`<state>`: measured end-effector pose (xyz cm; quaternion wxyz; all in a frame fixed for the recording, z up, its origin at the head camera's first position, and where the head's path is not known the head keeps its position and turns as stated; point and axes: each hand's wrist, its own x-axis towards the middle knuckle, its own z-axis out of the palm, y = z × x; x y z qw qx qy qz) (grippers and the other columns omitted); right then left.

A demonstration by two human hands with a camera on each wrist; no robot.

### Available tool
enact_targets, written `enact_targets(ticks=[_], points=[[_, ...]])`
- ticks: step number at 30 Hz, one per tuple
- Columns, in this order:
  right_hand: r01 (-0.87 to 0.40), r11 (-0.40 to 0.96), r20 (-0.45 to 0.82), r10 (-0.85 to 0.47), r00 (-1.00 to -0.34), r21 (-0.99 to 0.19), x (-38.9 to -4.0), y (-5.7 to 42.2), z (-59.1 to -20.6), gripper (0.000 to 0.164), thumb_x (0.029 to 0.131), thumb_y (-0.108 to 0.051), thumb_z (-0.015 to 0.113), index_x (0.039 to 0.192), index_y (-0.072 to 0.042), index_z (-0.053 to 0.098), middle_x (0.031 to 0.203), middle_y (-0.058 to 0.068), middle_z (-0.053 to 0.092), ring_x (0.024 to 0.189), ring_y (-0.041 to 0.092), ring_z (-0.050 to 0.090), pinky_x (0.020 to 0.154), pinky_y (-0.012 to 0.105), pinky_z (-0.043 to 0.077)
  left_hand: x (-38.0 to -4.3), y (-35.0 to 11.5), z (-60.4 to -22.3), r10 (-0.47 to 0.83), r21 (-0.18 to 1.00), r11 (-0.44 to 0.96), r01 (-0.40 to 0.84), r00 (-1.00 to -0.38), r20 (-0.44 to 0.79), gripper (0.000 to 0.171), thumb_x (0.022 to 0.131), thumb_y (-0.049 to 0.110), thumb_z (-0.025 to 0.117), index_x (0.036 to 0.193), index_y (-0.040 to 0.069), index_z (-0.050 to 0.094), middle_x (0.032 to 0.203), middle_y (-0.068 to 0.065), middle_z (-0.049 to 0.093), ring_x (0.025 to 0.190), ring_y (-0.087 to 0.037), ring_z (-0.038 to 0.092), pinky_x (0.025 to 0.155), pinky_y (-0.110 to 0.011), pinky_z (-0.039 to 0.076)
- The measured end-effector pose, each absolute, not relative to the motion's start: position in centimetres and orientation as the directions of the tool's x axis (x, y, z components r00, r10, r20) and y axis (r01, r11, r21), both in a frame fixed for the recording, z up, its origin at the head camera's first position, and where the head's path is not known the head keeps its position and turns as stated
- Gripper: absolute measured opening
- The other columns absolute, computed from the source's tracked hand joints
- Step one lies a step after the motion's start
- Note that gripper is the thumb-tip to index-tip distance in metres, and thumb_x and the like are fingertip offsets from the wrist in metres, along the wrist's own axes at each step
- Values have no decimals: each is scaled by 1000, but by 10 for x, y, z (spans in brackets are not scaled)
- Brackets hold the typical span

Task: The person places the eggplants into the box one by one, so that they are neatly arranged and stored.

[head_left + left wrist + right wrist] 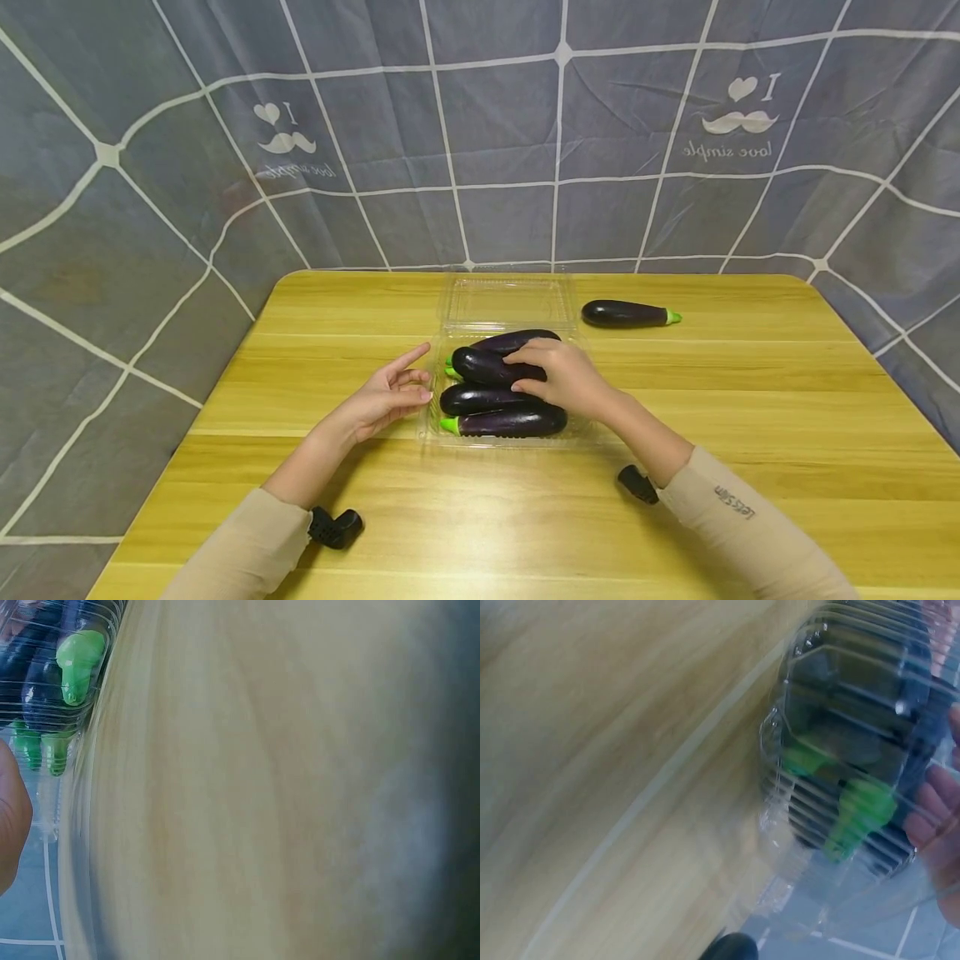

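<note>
A clear plastic clamshell box (431, 429) lies with its lid (510, 300) folded back, and several dark purple eggplants rest inside it. My right hand (562, 375) reaches over the box and grips an eggplant (480, 364) that lies atop the others, thumb on the near side and fingers on the far side. Nearest me in the box is another eggplant (513, 422), its green stem to the left. Beside the box's left wall is my left hand (386, 396), index finger extended and thumb tip right at the rim. Green stems (79, 664) show through the box wall in the left wrist view.
One more eggplant (626, 314) lies on the wooden table (750, 375) at the back right, stem pointing right. Behind the table hangs a grey curtain (495, 125) with white lines. Black wrist devices (336, 528) are worn at both sleeves.
</note>
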<state>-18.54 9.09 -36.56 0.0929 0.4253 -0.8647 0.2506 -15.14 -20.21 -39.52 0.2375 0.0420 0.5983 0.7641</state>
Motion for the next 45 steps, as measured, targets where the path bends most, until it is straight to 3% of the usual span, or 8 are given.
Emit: enact_targets(ticks=[8,16,29,45], points=[[-711,472,359,-634,-685,-521,-189,101,-362,35,74,-19,79,106,-6,70,100,6,68,84,19,61,67,30,52,-152,-203,-397,422,939,-157,-307,-880,-218,80,87,-12,53,151,12,12,103,-2,47,81,-7,56,78,-19,50],[-632,475,326,-576,-749,-612,-191,119,-354,34,76,-16,77,107,-3,69,102,9,67,85,25,60,72,42,52,-152,-202,-397,417,936,-165,-312,-881,-221,80,87,-13,53,151,13,13,103,-1,48,80,-7,56,78,-19,51],[-609,535,350,-511,-785,-586,-200,163,-344,35,75,-15,78,108,-6,69,102,10,67,86,27,61,69,41,53,-152,-204,-398,410,938,-154,-312,-884,-227,80,86,-13,53,151,13,13,103,-2,48,80,-7,56,77,-19,50],[-522,625,280,-449,-849,-580,-212,208,-348,34,80,-15,74,110,-2,65,106,16,64,92,33,59,78,45,51,-154,-203,-395,420,933,-156,-325,-877,-236,81,86,-14,53,151,13,13,102,-2,48,79,-8,57,76,-19,51]])
